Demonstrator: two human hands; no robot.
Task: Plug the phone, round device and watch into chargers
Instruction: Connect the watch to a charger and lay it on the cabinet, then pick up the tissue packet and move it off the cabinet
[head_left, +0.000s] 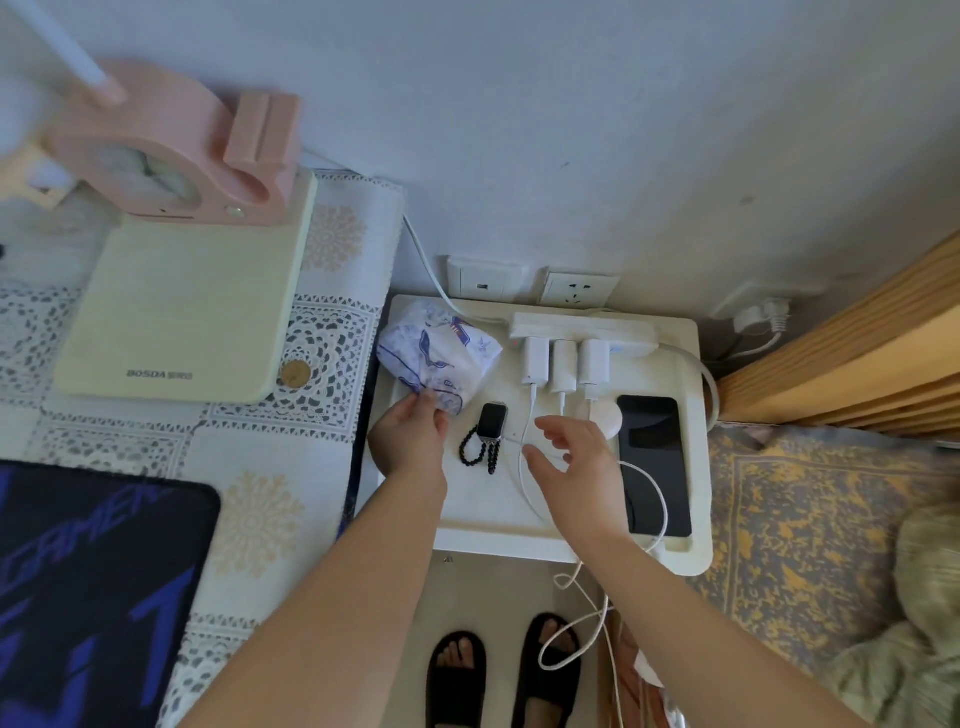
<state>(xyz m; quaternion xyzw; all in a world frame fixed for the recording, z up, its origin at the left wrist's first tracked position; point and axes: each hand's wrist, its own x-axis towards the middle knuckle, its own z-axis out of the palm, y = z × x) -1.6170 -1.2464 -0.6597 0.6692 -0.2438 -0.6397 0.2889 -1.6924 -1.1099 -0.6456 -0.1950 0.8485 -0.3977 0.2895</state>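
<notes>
On the white bedside stand (467, 525) lies a watch (491, 421) with a black beaded strap, a thin white cable running to its right side. A white round device (605, 415) sits below three white chargers (563, 364) plugged into a power strip (582, 326). A black phone (655, 462) lies face up at the right, a white cable looping over it. My left hand (413, 434) rests by the tissue pack, fingers touching its lower edge. My right hand (576, 457) hovers over the cables with fingers spread, holding nothing that I can see.
A blue-patterned tissue pack (439, 353) lies at the stand's back left. Two wall sockets (535, 285) sit behind. A table with a lace cloth, cream box (182, 312) and pink lamp (171, 150) is at left. A bed (810, 519) is at right. Loose cables (576, 639) hang near my sandalled feet.
</notes>
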